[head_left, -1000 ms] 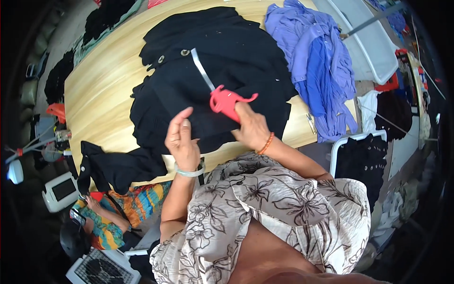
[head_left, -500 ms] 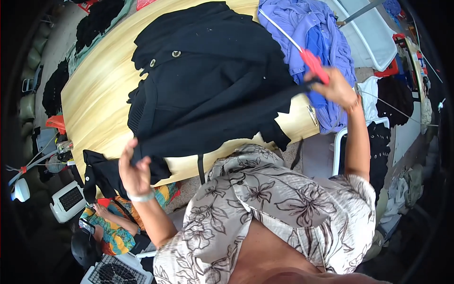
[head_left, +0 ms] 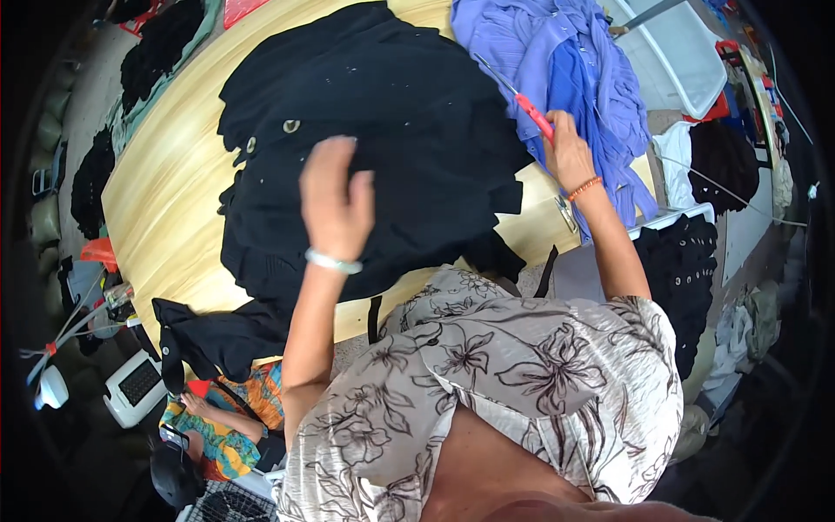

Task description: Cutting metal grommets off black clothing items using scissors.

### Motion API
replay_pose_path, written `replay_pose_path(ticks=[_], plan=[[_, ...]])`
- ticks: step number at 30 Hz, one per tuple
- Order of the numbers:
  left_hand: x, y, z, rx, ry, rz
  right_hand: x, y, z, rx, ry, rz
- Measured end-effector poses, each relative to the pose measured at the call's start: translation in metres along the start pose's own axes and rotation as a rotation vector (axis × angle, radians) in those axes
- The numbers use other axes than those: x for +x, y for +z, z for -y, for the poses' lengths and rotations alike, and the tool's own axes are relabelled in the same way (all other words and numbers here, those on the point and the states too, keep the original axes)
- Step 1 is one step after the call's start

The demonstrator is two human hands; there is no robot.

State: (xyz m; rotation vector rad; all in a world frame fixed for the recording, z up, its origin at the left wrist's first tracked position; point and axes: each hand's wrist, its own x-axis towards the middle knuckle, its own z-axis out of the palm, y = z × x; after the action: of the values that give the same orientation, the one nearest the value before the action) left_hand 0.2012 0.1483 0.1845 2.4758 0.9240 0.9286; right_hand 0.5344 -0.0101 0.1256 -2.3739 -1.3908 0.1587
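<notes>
A pile of black knit garments (head_left: 391,148) lies spread on the wooden table, with a few round metal-coloured buttons at its left. My left hand (head_left: 335,200) is over the black cloth, its fingers stretched out and thumb apart. It holds nothing, and whether it touches the cloth cannot be told. In my right hand (head_left: 570,157) is a pair of red-handled scissors (head_left: 534,116). Their long thin blades point away to the upper left, over a heap of purple-blue garments (head_left: 574,52) beside the black pile.
The table's bare wood (head_left: 156,200) shows at the left. Another black garment (head_left: 217,335) hangs over the near left edge. Small metal tools (head_left: 567,214) lie at the right edge. A white plastic bin (head_left: 674,65) stands far right. A person in a bright patterned top (head_left: 222,439) sits lower left.
The black cloth stretched toward my right hand now lies flat on the pile, let go. My left hand has moved up and right over it. My right hand has moved left with the scissors.
</notes>
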Motion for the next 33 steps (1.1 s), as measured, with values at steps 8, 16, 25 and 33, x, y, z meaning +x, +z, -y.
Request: replay_pose_path(ticks=[8,16,25,33], plan=[[0.024,0.152,-0.011,0.449,0.285,0.635,-0.027,-0.026,-0.001,0.012,-0.181,0.316],[0.016,0.164,-0.012,0.537,0.297,0.783,-0.021,-0.040,0.035,0.059,-0.241,0.414],[0.014,0.162,-0.011,0.611,0.324,0.885,-0.005,-0.027,0.129,0.129,-0.453,0.529],[-0.010,0.084,-0.003,0.563,-0.047,0.429,-0.019,-0.052,0.095,0.068,-0.271,0.442]])
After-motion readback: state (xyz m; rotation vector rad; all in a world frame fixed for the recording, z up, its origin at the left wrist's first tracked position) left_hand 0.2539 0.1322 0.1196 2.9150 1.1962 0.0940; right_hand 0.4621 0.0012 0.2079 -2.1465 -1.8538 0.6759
